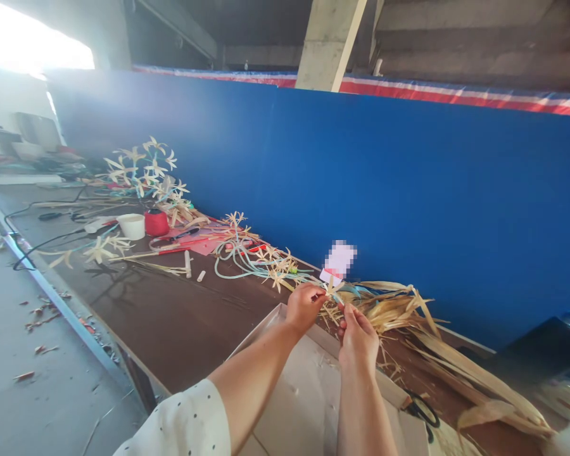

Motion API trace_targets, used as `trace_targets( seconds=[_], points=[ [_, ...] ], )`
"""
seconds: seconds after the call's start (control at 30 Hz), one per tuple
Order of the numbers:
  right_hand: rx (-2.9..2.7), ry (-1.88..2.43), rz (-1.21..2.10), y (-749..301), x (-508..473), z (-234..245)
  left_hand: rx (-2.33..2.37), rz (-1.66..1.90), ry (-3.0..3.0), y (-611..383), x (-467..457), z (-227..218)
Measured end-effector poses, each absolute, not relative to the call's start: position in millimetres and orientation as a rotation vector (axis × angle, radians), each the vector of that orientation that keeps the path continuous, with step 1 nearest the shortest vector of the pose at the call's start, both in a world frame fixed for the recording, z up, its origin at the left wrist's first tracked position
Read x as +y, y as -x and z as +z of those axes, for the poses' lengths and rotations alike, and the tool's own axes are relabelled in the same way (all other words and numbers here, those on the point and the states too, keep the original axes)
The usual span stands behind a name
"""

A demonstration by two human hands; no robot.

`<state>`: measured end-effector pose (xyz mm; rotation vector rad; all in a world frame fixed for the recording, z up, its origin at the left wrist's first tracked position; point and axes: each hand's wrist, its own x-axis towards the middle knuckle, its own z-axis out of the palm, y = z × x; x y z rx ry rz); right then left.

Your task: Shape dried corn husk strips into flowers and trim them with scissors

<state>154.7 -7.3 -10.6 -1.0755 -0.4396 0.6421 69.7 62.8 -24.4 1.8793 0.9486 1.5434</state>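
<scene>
In the head view, a small pale corn husk flower is held up between my two hands. My left hand has its fingers closed on the flower from the left side. My right hand pinches close to the flower's lower end; its fingertips partly hide what lies in them. Behind and to the right of my hands is a bundle of dry corn husks. Finished husk flowers and loops of pale blue cord lie left of my hands. A cardboard box sits under my forearms.
Scissors lie at the lower right. Further left on the brown table are a white cup, a red container, a glue gun with a black cable, and a cluster of upright flowers. A blue panel borders the back.
</scene>
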Motion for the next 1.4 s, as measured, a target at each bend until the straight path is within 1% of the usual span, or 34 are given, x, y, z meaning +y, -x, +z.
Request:
trace_targets(
  seconds=[0.2, 0.43, 0.83, 1.1, 1.4],
  points=[
    [-0.419, 1.044, 0.685, -152.0, -8.2, -7.4, 0.940, 1.565, -1.903, -70.4, 63.0, -26.2],
    [-0.409, 1.005, 0.743, -152.7, -7.3, -8.2, 0.982, 1.510, -1.922, -69.7, 61.3, -24.2],
    [-0.340, 0.942, 0.877, -150.2, -13.5, 1.4, 0.949, 1.617, -1.873, -72.0, 63.2, -27.6],
    [-0.213, 0.994, 0.764, -151.5, -14.1, 1.6, 0.864, 1.654, -1.914, -70.1, 61.8, -24.6],
    [-0.245, 1.029, 0.645, -156.8, -12.2, -4.4, 0.873, 1.697, -1.963, -69.5, 61.2, -21.7]
  ],
)
